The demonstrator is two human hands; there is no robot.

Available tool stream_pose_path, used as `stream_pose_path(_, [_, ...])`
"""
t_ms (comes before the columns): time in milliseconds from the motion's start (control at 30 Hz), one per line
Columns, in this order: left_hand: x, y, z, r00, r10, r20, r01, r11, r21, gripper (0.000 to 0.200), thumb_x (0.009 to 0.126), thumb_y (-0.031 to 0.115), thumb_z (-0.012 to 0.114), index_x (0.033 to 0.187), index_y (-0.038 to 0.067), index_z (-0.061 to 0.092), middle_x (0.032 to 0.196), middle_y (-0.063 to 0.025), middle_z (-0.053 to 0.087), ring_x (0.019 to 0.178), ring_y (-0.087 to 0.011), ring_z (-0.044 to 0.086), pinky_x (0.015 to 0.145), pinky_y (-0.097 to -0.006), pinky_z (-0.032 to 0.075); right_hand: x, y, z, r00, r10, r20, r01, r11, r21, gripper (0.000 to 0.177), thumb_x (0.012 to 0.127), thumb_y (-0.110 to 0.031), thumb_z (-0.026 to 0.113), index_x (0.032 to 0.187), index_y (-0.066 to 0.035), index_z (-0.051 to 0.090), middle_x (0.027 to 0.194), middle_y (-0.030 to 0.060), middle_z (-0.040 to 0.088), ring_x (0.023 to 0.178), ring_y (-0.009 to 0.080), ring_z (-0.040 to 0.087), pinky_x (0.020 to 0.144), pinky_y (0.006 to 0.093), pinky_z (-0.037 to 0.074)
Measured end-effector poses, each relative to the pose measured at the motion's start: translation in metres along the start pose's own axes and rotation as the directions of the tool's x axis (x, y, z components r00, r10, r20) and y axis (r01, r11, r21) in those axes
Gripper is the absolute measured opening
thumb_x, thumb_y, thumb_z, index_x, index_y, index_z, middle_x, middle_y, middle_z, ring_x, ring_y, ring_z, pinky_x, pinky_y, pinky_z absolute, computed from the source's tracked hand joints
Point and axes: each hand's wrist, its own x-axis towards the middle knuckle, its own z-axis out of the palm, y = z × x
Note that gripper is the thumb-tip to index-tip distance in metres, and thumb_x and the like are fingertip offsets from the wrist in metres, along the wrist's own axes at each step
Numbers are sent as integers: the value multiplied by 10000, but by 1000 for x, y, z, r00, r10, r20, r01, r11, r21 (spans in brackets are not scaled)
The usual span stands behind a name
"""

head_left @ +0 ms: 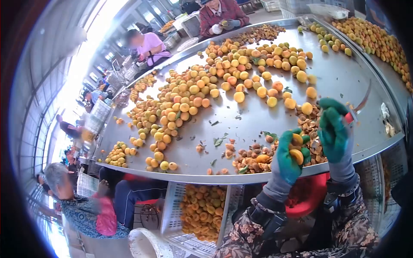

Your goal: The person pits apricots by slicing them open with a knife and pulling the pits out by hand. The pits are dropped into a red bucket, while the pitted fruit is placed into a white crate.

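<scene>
My left hand (287, 160), in a green glove with a grey cuff, is closed on a cut apricot (296, 156); two orange pieces show between the thumb and fingers. Just to its right, my right hand (333, 133), gloved the same way, has its fingers curled around a small knife (349, 117). The knife's red handle shows beside the fingers, and its blade points up and away to the right. Beneath both hands, a heap of pits and apricot scraps (254, 158) lies along the table's near edge. Whole apricots (272, 102) are scattered just beyond.
The metal table (254, 122) has a raised rim and carries a large apricot pile (185, 96). Below its edge stand a white crate (172, 210) of apricot halves, a red container (307, 202) and a white bucket (148, 243). Co-workers sit at left (86, 210) and across (221, 19).
</scene>
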Motion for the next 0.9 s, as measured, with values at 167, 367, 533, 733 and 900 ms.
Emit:
stream_pose_path(167, [-8, 6, 5, 979, 179, 101, -201, 933, 298, 463, 901, 342, 501, 1217, 6, 457, 1022, -109, 555, 806, -190, 552, 685, -293, 472, 8, -5, 19, 983, -181, -21, 180, 948, 264, 407, 951, -307, 440, 1133, 37, 559, 506, -61, 331, 353, 25, 228, 315, 201, 201])
stream_pose_path(367, [-18, 25, 17, 985, -161, 67, 170, 971, -169, 490, 954, 412, 402, 1186, -9, 499, 960, -85, 578, 748, -141, 562, 611, -243, 494, -4, -8, 16, 991, -122, 53, 105, 962, 251, 329, 934, -210, 491, 1132, 46, 548, 628, 26, 503, 412, 29, 301, 356, 184, 250])
stream_pose_path(533, [-14, 28, 14, 989, -128, 79, 142, 968, -205, 461, 956, 405, 400, 1146, 2, 517, 959, -88, 577, 757, -149, 558, 613, -248, 493, -5, 1, 24, 986, -165, 15, 160, 972, 171, 335, 940, -245, 470, 1106, 35, 547, 721, 47, 542, 445, 35, 341, 381, 186, 275])
stream_pose_path(733, [-15, 20, 8, 998, -64, 22, 67, 989, -131, 412, 959, 397, 401, 1131, 45, 526, 937, -71, 576, 758, -162, 566, 628, -296, 497, -7, 9, 29, 956, -288, 50, 288, 958, -2, 351, 948, -287, 443, 1075, 23, 546, 832, 71, 588, 485, 41, 388, 410, 189, 306])
stream_pose_path(900, [-19, 11, 12, 970, 244, 13, -241, 948, 210, 359, 979, 337, 388, 1113, 38, 533, 916, -58, 562, 758, -133, 561, 643, -266, 473, -20, 9, 40, 926, -350, 141, 367, 923, -119, 350, 939, -300, 462, 1042, 18, 561, 791, 38, 587, 490, 35, 406, 419, 187, 308])
